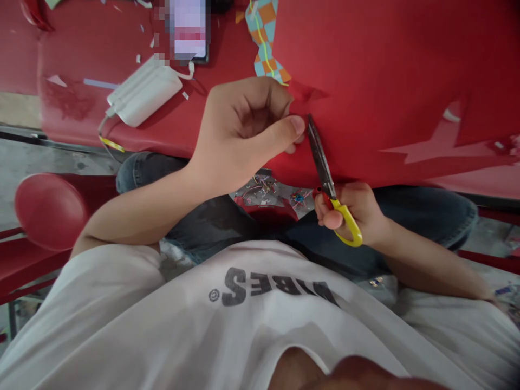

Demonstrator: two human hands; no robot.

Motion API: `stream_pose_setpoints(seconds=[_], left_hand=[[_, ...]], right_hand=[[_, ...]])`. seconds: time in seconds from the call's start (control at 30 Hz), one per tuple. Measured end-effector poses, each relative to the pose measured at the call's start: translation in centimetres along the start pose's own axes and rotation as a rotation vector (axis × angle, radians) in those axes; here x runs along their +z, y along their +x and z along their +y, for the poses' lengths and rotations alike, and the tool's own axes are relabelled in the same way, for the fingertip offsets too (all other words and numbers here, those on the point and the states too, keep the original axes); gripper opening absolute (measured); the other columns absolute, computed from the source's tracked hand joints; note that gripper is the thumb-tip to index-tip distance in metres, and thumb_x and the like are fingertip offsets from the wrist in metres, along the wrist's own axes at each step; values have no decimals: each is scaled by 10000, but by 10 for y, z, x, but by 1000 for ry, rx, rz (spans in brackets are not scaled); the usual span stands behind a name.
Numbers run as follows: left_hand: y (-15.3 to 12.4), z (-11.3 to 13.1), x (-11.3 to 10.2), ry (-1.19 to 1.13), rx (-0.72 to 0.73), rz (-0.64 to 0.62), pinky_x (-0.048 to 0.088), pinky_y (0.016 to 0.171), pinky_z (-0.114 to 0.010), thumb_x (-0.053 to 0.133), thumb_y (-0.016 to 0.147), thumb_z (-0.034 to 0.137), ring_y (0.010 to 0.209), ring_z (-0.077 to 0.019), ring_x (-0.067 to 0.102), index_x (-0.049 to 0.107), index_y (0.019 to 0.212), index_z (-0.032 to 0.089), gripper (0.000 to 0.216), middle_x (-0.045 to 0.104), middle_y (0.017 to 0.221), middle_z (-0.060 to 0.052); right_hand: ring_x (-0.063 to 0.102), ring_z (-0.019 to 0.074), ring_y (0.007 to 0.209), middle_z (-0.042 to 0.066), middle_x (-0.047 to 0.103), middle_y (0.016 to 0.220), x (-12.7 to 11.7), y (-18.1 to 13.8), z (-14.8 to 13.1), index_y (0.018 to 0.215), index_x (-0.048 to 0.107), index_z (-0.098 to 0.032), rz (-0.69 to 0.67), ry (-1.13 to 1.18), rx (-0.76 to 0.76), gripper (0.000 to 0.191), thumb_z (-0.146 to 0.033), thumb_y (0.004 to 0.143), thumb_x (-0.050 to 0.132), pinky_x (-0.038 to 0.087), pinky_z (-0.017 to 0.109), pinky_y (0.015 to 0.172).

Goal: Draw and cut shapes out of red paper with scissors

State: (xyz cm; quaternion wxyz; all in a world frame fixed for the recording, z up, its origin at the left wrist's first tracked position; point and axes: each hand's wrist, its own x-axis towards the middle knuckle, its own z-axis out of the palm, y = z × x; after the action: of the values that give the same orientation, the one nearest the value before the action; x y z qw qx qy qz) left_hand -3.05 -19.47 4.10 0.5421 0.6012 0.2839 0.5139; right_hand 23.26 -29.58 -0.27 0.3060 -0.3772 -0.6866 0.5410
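My left hand (247, 130) is closed in a pinch, thumb against the fingers, at the edge of a large smooth red sheet (365, 81). The fingertips partly hide the pinched spot. My right hand (357, 208) grips a pair of scissors (320, 157) with a yellow handle loop and dark, worn blades. The blades look nearly together, and their tip points up beside my left thumb, over the red sheet. A small red part shows near the right fingers; I cannot tell whether it belongs to the scissors.
On the red table (81, 32) lie a white power bank (146, 92) with cables, a phone (189, 32) and paper scraps. An orange and light-blue checkered piece (268, 40) sits beside the sheet. A pale star (434, 135) marks the table. A red stool (51, 211) stands left.
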Motion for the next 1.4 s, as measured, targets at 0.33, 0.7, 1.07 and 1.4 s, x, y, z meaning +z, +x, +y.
stream_pose_setpoints(seconds=[0.33,0.7,1.07,1.4], left_hand=[[3,8,-13,172,111,-113,463,620,-144,850,985,501,681,-48,692,725,825,113,438,673,689,66],[4,18,-23,260,50,-164,405,596,-150,889,976,360,661,-42,645,721,805,115,343,524,706,62],[4,16,-23,175,58,-165,432,558,-185,928,961,266,650,-69,653,761,825,97,274,715,737,7],[9,-6,-22,4,182,-102,554,554,-162,884,986,216,624,-105,762,768,869,110,196,770,741,14]], right_hand=[[335,106,587,-18,470,617,-5,1,-4,673,553,-181,-34,-43,18,746,-854,951,714,241,325,581],[305,118,595,-16,459,621,-11,6,-8,683,550,-189,-88,-158,-71,696,-772,1036,687,202,358,612],[345,108,580,-14,468,624,-12,7,-15,680,543,-183,-87,-165,-35,704,-765,1061,656,217,339,587],[432,83,563,-14,525,630,-11,5,-12,690,577,-164,-103,-82,-32,694,-750,1038,709,304,275,553]])
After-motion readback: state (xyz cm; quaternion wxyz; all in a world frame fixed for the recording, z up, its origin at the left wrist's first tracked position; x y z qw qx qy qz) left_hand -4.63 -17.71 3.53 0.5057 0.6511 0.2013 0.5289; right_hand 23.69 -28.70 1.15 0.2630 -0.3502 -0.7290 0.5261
